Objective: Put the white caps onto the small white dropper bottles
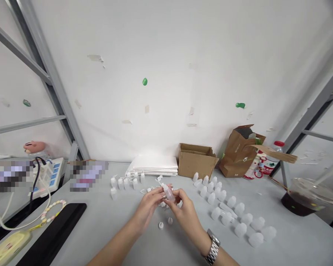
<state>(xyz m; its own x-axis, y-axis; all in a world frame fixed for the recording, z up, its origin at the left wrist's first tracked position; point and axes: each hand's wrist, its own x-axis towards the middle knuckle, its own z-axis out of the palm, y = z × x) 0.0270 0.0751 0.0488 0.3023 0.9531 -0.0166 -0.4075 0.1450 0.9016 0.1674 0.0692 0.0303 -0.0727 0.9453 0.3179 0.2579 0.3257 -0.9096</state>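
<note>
Left hand (147,210), right hand (185,215): together, both pinching dropper bottle (169,193), tilted, centre frame, above bench (105,225). Two small caps (161,225) just below hands; rows of white bottles (224,207) lower right.

We hold a translucent plastic dropper bottle (168,193) between our left hand (148,208) and right hand (184,212), over the grey surface (100,240). Two small white caps (161,225) lie just below, rows of white bottles (224,207) spread to the right, and a cardboard box (195,160) sits beyond
</note>
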